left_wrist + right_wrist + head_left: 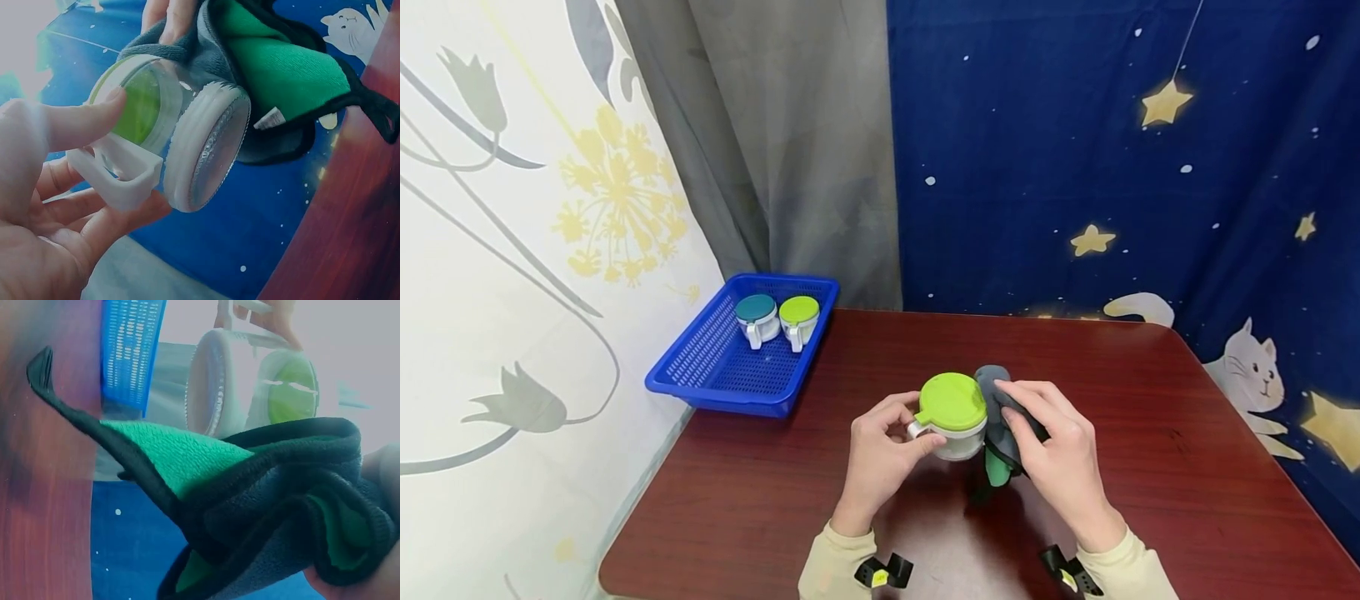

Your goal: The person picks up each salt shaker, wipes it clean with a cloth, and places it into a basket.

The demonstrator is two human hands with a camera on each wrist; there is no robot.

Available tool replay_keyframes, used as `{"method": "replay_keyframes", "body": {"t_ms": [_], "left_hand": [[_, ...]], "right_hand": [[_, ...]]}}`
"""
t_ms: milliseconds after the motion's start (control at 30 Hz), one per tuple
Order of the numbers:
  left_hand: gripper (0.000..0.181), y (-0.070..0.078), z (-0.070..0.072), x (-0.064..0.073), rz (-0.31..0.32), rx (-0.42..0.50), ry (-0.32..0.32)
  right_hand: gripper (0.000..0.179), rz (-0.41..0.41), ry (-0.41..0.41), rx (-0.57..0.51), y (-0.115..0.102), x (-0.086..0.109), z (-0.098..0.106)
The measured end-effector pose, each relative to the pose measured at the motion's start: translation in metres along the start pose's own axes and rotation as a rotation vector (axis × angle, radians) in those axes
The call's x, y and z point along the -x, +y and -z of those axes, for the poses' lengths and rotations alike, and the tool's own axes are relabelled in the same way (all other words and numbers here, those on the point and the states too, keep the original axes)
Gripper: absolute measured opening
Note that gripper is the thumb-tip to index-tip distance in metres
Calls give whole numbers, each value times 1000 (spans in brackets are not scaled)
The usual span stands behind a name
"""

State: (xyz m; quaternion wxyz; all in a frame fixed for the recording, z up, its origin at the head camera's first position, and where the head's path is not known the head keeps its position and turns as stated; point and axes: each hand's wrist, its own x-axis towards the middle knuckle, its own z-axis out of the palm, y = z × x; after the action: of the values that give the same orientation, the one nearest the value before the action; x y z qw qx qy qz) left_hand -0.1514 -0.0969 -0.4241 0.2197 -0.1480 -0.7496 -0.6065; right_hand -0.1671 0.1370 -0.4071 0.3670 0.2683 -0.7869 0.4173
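Above the table, my left hand [883, 446] grips a clear seasoning jar with a lime-green lid [952, 402], thumb and fingers about its white handle [128, 178]. The jar's ribbed bottom [215, 153] faces the left wrist camera. My right hand [1060, 442] pinches a grey and green cloth [997, 417] with black edging, bunched against the jar's right side. A green face of the cloth [181, 456] and its black hanging loop [40, 372] droop below the fingers. In the right wrist view the cloth hides most of the right hand.
A blue plastic basket [666, 385] sits at the table's back left. Inside it stand two more jars, one with a teal lid [756, 307] and one with a lime-green lid [800, 309]. Curtains hang behind the dark red table [1150, 400], and a patterned white surface borders its left.
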Motion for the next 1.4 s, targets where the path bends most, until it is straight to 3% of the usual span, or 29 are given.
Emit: {"method": "replay_keyframes", "body": {"t_ms": [167, 267, 400, 567, 733, 933, 1100, 1267, 1400], "left_hand": [[31, 23, 4, 1, -28, -1, -9], [31, 26, 4, 1, -42, 4, -4], [32, 14, 3, 1, -45, 7, 6], [33, -7, 3, 1, -64, 34, 13], [32, -10, 5, 1, -73, 48, 7], [32, -10, 3, 0, -29, 62, 12], [30, 2, 1, 0, 16, 69, -1], [27, 20, 2, 0, 18, 97, -8], [25, 22, 2, 1, 13, 88, -6]], "right_hand": [[44, 39, -7, 44, 2, 2, -1], [44, 57, 10, 62, 3, 3, -2], [44, 34, 24, 66, 4, 7, -6], [40, -84, -39, 87, 8, 16, -12], [38, -119, -105, 131, 15, 23, -16], [40, -118, -98, 124, 16, 24, -16], [41, -122, -73, 109, 15, 25, -15], [43, -139, -67, 85, 15, 26, -14], [43, -146, -72, 76, 15, 26, -14]]}}
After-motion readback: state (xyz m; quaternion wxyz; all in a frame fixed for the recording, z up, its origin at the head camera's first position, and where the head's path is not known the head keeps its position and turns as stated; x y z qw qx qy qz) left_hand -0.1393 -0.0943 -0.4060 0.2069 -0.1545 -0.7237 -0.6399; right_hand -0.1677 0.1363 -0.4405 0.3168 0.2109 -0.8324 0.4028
